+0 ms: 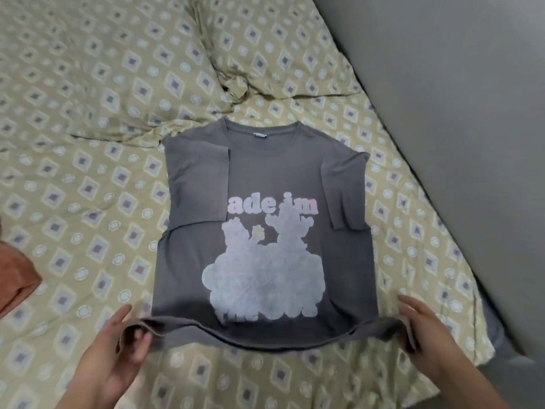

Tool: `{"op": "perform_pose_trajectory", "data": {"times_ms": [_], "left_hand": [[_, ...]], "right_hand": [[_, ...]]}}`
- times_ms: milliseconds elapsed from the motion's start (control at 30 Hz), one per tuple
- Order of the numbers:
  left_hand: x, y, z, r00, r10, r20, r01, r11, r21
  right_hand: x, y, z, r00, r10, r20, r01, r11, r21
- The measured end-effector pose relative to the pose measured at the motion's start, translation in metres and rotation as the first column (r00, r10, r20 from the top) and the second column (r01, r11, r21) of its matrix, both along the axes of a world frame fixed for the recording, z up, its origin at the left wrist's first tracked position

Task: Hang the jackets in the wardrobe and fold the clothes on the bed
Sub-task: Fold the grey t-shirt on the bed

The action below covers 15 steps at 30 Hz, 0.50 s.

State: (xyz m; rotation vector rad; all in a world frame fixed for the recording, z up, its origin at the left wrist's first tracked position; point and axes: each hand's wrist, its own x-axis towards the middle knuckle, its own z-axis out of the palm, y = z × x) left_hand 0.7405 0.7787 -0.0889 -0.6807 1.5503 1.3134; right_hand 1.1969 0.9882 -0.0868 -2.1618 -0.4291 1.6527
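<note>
A grey T-shirt [265, 178] with a pale pink and white print lies face up on the bed [88, 178], collar pointing away from me. Both sleeves are folded inward over the chest. My left hand [124, 346] grips the hem's left corner, with fingers curled under the cloth and thumb on top. At the hem's right corner my right hand [427, 338] holds the cloth the same way. The hem is lifted slightly off the sheet between the two hands.
The bed has a yellow-green sheet with a diamond pattern. A matching pillow [259, 45] lies beyond the collar. An orange-brown cloth [14, 273] sits at the left edge. A grey wall [457, 98] runs along the bed's right side.
</note>
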Motion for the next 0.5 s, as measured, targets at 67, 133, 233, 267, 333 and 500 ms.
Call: {"op": "perform_pose_trajectory", "data": {"times_ms": [67,133,233,267,333,500], "left_hand": [[-0.015,0.040,-0.002,0.987,0.146,0.067,-0.154,0.981,0.122],[-0.026,0.083,-0.005,0.977,0.184,0.109,-0.200,0.965,0.169],[-0.041,0.142,-0.012,0.979,0.188,0.081,-0.201,0.959,0.202],[-0.046,0.160,-0.014,0.981,0.184,0.064,-0.193,0.956,0.222],[-0.057,0.191,-0.019,0.979,0.201,0.037,-0.204,0.945,0.257],[-0.081,0.272,-0.004,0.981,0.159,-0.108,-0.109,0.922,0.372]], "right_hand": [[-0.025,0.038,0.002,0.968,-0.217,-0.128,0.227,0.971,0.073],[-0.052,0.076,0.002,0.854,-0.411,-0.320,0.450,0.892,0.054],[-0.082,0.126,-0.003,0.772,-0.419,-0.478,0.483,0.876,0.012],[-0.088,0.141,-0.006,0.784,-0.374,-0.496,0.446,0.894,0.031],[-0.098,0.172,-0.009,0.823,-0.257,-0.506,0.355,0.929,0.104],[-0.133,0.245,-0.016,0.975,-0.024,-0.223,0.104,0.928,0.357]]}}
